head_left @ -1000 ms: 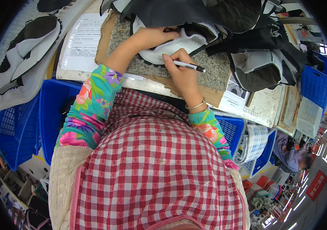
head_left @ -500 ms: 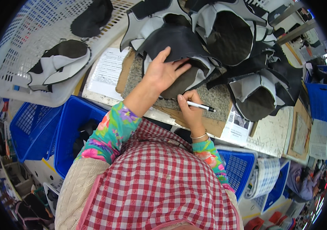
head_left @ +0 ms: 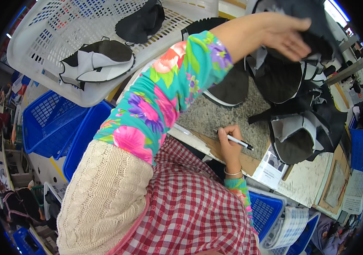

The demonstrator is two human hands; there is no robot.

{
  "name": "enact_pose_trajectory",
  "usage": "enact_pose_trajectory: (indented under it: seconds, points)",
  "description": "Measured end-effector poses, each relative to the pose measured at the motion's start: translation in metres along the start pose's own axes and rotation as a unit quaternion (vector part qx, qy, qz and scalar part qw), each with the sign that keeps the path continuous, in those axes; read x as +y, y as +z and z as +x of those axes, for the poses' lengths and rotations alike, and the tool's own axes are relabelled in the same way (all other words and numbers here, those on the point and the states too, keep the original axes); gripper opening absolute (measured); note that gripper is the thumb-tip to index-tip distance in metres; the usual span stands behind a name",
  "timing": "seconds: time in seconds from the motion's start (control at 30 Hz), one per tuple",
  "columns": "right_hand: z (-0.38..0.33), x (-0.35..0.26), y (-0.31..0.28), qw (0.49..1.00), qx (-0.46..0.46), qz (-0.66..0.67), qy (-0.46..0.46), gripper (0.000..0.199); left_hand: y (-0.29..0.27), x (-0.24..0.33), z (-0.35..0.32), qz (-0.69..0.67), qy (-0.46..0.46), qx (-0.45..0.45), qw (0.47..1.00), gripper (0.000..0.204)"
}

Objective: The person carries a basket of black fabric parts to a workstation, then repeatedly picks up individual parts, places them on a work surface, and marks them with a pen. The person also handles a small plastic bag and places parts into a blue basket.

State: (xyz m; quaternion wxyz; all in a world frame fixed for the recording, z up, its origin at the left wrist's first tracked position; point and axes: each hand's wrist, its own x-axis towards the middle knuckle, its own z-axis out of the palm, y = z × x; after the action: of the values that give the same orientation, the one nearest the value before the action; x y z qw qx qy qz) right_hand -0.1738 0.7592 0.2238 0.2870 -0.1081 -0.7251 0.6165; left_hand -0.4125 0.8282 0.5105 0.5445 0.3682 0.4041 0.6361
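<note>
My left hand [head_left: 283, 36] is raised toward the far side and grips a black cut piece [head_left: 313, 25] from the heap of black and grey shoe-upper pieces [head_left: 300, 110]. Its arm, in a bright floral sleeve, crosses the middle of the view. Down at the near edge of the speckled stone work slab [head_left: 215, 119], my right hand [head_left: 229, 142] holds a white pen [head_left: 240, 142] with a dark tip, pointing right. One black oval piece [head_left: 230, 87] lies flat on the slab under my raised arm.
A white perforated basket [head_left: 54, 51] at the upper left holds black and white cut pieces [head_left: 98, 59]. Blue crates [head_left: 49, 123] stand at the left, and more [head_left: 266, 210] below the table edge at the right. Printed sheets [head_left: 271, 168] lie on the table at right.
My left hand has lifted off the flat piece on the slab and swung up and right, taking hold of a black piece. The right hand with the pen has stayed low.
</note>
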Motion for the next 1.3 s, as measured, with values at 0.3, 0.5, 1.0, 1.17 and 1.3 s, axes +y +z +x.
enact_pose_trajectory:
  seconds: [0.3,0.5,1.0,1.17,1.3]
  points:
    - [0.005,-0.018,-0.005,0.989,-0.058,-0.134,0.005,0.022,-0.402,-0.026,-0.182,0.247,0.219,0.637,0.696,0.029]
    - [0.013,-0.027,-0.005,0.994,-0.079,-0.068,0.010,0.022,-0.576,-0.043,-0.287,0.235,0.038,0.841,0.485,0.040]
    - [0.072,-0.063,-0.029,0.925,-0.356,0.105,0.081,0.037,-0.558,0.028,-0.251,-0.062,0.222,0.602,0.764,0.047]
    - [0.159,-0.069,-0.070,0.968,-0.143,-0.162,-0.124,0.034,-0.422,0.121,-0.253,0.019,0.369,0.596,0.713,0.045]
    - [0.198,-0.070,-0.079,0.982,-0.110,0.079,-0.128,0.033,-0.275,0.124,-0.268,0.418,0.419,0.560,0.581,0.065]
